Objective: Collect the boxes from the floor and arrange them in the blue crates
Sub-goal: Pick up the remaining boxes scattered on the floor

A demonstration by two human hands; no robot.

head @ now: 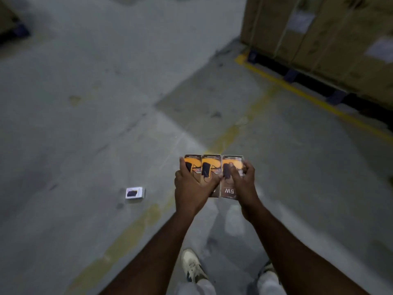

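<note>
Three small brown-and-orange boxes (209,165) are held side by side in front of me, above the floor. My left hand (192,186) grips the left and middle ones, fingers curled round their left edge. My right hand (241,182) holds the right box, thumb across its face. One more small white box (135,192) with a dark picture lies flat on the concrete floor, to the left of my hands. No blue crate is in view.
Large cardboard cartons (331,39) stand on a dark pallet (308,81) at the upper right, behind a yellow floor line (297,90). A worn yellow line (138,228) runs diagonally under my arms. My shoes (192,265) show at the bottom.
</note>
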